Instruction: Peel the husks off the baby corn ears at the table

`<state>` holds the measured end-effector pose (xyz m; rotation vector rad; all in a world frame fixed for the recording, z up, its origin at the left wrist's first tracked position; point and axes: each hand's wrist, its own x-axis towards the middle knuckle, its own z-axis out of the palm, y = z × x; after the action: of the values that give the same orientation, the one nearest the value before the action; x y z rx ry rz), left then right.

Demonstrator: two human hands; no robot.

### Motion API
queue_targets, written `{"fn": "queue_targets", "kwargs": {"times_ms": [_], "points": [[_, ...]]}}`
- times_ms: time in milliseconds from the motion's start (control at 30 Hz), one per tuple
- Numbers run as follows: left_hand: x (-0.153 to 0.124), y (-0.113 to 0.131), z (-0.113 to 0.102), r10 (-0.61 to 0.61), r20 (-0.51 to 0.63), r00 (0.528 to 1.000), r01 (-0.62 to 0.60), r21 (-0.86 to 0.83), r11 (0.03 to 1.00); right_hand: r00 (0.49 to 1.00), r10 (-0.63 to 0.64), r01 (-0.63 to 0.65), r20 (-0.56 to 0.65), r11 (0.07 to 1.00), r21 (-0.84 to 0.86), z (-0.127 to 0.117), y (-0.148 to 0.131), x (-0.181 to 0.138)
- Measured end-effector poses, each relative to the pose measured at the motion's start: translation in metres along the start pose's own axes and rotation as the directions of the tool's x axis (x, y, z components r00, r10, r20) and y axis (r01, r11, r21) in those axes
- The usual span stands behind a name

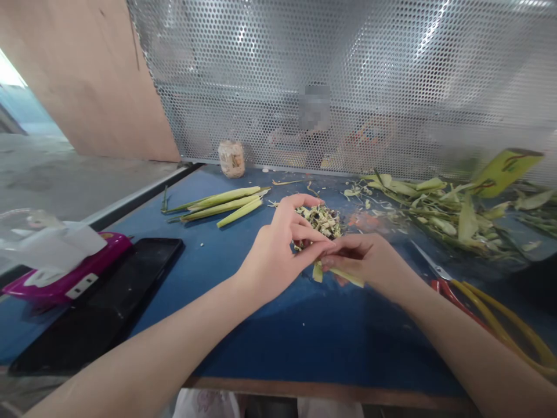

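Observation:
My left hand [282, 247] and my right hand [363, 258] meet at the fingertips over the blue tabletop. Both pinch a small pale green plant piece [343, 276], whose strips poke out below the fingers; its exact kind is hidden. The left index finger arches above the pinch. Just behind the hands lies a heap of shredded green and dark plant bits [324, 220], partly covered by my fingers. Long green husk-wrapped stalks [221, 203] lie to the left of the heap.
Scissors with red and yellow handles [444, 276] lie to the right, beside a pile of peeled green husks [448, 215]. A jar [231, 158] stands near the perforated metal screen [270, 81]. At left are a black phone-like slab [100, 302] and a magenta tissue holder [69, 267].

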<state>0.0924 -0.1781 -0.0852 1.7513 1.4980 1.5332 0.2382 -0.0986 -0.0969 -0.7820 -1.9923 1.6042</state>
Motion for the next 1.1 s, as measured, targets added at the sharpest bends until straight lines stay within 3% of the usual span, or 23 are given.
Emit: {"fn": "queue_targets", "kwargs": {"times_ms": [233, 400, 567, 767, 967, 1100], "points": [[0.002, -0.001, -0.005, -0.008, 0.035, 0.999, 0.008, -0.011, 1.0, 0.998, 0.023, -0.019, -0.055, 0.997, 0.073, -0.007, 0.008, 0.002], [0.001, -0.003, -0.009, 0.087, 0.158, 0.984, -0.115, 0.18, 0.977, 0.995, 0.07, -0.065, -0.071, 0.995, 0.075, -0.009, 0.009, 0.004], [0.0, -0.01, -0.002, 0.226, 0.126, 0.966, -0.255, 0.32, 0.913, 0.995, 0.079, -0.076, -0.063, 0.996, 0.051, -0.008, 0.006, 0.002], [0.0, -0.012, -0.001, 0.304, 0.164, 0.939, -0.344, 0.39, 0.854, 0.99, 0.063, -0.06, -0.123, 0.998, 0.029, -0.008, 0.003, 0.002], [-0.002, -0.014, -0.001, 0.309, 0.201, 0.93, -0.365, 0.392, 0.844, 0.987, 0.029, -0.028, -0.156, 1.0, 0.007, -0.009, 0.003, 0.002], [-0.002, -0.014, -0.001, 0.265, 0.177, 0.948, -0.312, 0.338, 0.888, 0.989, 0.001, -0.007, -0.146, 0.999, -0.039, -0.009, 0.004, 0.002]]}}
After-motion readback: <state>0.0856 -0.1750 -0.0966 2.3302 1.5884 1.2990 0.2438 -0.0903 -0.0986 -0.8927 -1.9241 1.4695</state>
